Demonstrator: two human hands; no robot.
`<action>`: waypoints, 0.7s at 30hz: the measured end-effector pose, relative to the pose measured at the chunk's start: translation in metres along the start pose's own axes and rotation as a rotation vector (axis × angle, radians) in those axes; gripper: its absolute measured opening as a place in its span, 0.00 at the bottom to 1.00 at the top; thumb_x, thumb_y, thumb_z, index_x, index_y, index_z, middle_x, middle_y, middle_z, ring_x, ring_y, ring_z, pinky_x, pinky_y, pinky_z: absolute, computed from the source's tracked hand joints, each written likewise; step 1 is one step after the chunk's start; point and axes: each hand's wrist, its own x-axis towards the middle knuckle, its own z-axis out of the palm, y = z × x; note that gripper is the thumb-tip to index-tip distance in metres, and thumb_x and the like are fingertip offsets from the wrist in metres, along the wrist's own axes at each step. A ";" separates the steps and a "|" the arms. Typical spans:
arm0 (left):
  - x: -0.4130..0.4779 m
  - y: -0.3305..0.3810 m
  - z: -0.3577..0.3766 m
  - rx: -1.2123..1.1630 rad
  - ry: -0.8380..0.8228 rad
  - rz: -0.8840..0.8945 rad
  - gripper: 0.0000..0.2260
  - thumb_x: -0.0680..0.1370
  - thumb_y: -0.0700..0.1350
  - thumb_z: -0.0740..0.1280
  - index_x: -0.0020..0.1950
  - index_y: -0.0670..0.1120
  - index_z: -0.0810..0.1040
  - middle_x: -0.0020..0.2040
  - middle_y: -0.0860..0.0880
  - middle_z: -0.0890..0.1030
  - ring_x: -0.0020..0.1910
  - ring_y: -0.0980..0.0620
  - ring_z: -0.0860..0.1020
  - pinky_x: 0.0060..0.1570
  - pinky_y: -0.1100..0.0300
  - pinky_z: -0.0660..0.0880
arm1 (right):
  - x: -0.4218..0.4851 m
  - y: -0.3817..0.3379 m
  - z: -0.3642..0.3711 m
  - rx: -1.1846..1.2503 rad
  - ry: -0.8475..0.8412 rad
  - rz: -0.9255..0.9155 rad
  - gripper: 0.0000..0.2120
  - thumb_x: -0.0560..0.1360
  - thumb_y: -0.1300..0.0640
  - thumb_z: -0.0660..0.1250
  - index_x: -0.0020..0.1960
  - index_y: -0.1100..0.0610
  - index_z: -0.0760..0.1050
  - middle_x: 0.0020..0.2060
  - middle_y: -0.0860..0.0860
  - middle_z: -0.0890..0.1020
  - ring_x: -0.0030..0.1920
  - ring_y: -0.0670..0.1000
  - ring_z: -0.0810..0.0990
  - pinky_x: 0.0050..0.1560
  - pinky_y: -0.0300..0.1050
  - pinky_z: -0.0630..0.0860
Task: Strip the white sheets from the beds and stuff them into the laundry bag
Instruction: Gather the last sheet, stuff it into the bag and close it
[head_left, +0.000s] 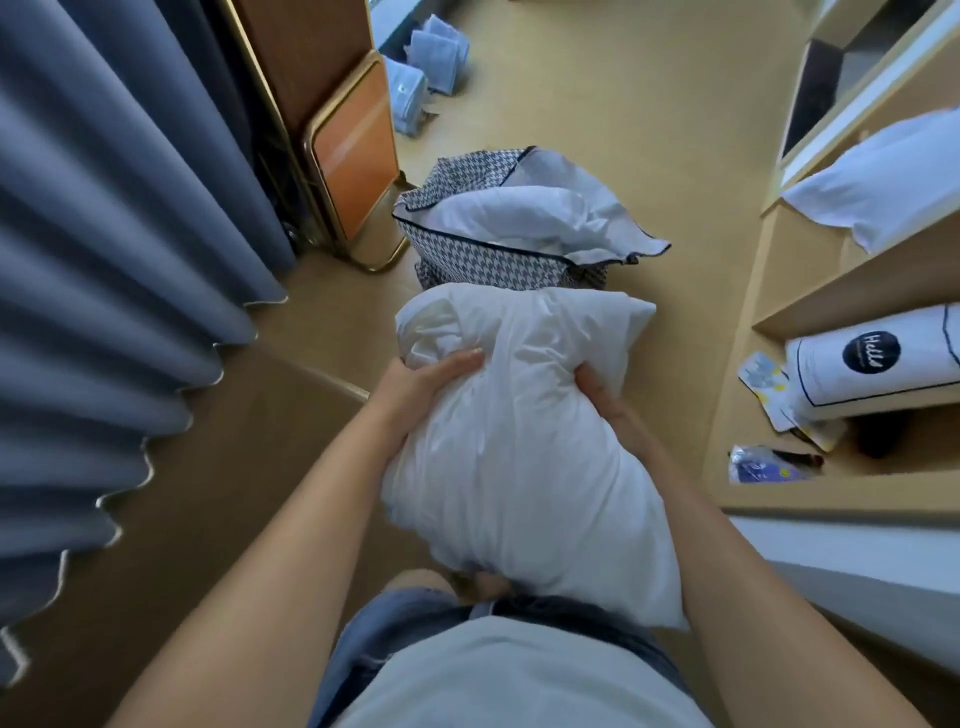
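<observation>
Tan floor, laundry bag beyond bundle, curtain left

Soft, even daylight fills the room, brightest toward the top, where the floor shows pale. Shadows are faint and diffuse. The white bundle is nearly washed out, its folds low in contrast. Wide-angle distortion bends the blue curtain and the shelves at the edges. Detail is slightly blurred throughout.
</observation>
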 end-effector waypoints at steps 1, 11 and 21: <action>0.018 0.016 -0.001 -0.021 -0.001 -0.030 0.22 0.65 0.50 0.78 0.56 0.47 0.81 0.50 0.47 0.85 0.48 0.47 0.84 0.50 0.54 0.80 | 0.018 -0.018 0.002 -0.012 -0.016 -0.018 0.31 0.72 0.39 0.66 0.69 0.55 0.70 0.60 0.51 0.79 0.55 0.49 0.78 0.45 0.39 0.74; 0.210 0.133 -0.031 -0.138 0.042 -0.125 0.28 0.60 0.52 0.80 0.57 0.46 0.81 0.51 0.46 0.85 0.49 0.45 0.83 0.56 0.48 0.78 | 0.189 -0.181 0.057 -0.182 -0.054 0.065 0.48 0.59 0.29 0.67 0.72 0.54 0.65 0.67 0.52 0.74 0.65 0.53 0.73 0.67 0.52 0.69; 0.425 0.185 -0.026 -0.168 0.017 -0.214 0.28 0.59 0.55 0.81 0.56 0.48 0.81 0.50 0.49 0.85 0.50 0.48 0.83 0.56 0.50 0.78 | 0.353 -0.288 0.078 -0.326 0.105 0.161 0.15 0.78 0.41 0.57 0.60 0.48 0.69 0.48 0.40 0.76 0.50 0.41 0.75 0.34 0.25 0.71</action>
